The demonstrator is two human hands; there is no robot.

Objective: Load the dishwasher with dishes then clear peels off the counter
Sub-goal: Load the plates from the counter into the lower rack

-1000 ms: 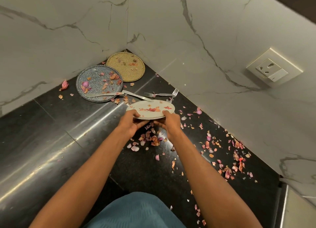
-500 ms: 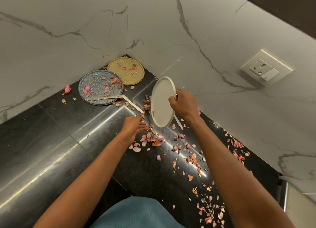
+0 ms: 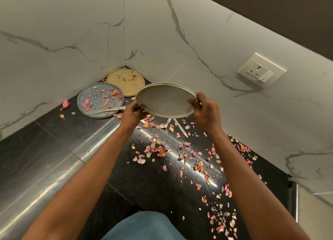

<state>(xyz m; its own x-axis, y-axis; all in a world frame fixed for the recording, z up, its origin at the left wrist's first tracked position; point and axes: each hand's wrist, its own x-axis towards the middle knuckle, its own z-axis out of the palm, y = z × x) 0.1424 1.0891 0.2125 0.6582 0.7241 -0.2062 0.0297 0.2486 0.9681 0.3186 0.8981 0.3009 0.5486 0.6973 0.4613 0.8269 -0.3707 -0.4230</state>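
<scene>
A pale grey plate (image 3: 164, 101) is held up above the black counter (image 3: 54, 149), tilted toward me and bare of peels. My left hand (image 3: 132, 114) pinches its left rim and my right hand (image 3: 204, 109) grips its right rim. Pink and orange onion peels (image 3: 158, 150) lie scattered over the counter below and to the right. A blue speckled plate (image 3: 98, 100) with peels and a knife (image 3: 105, 110) sits near the corner, and a gold plate (image 3: 125, 81) lies behind it.
Two pieces of cutlery (image 3: 177, 126) lie on the counter under the raised plate. White marble walls meet in the corner, with a socket (image 3: 261, 71) on the right wall. A loose peel (image 3: 65, 103) lies by the left wall.
The plate went from level with peels on it, to upright in my right hand alone, to held up in both hands and bare. More peels now lie on the counter.
</scene>
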